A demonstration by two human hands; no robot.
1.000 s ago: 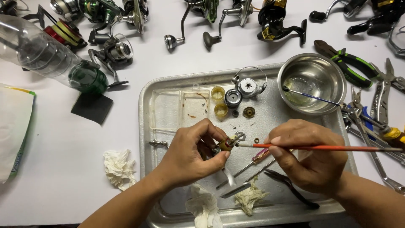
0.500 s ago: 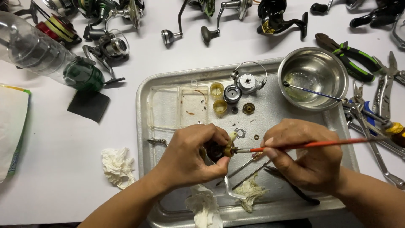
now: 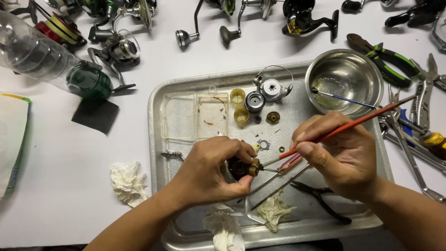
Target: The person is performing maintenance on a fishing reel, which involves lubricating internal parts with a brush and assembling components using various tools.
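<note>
Left hand: the fingers curl and pinch a small dark reel part with a brass gear end, over the metal tray.
Right hand: thumb and fingers press together on a thin orange-handled brush.
Brush axis: long, it runs from upper right down to lower left; the tip meets the brass end.
Hidden: the left fingers cover most of the part.

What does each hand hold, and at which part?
Left hand grips a small dark part with a brass gear around its body. Right hand pinches an orange-handled brush low on the handle.
</note>
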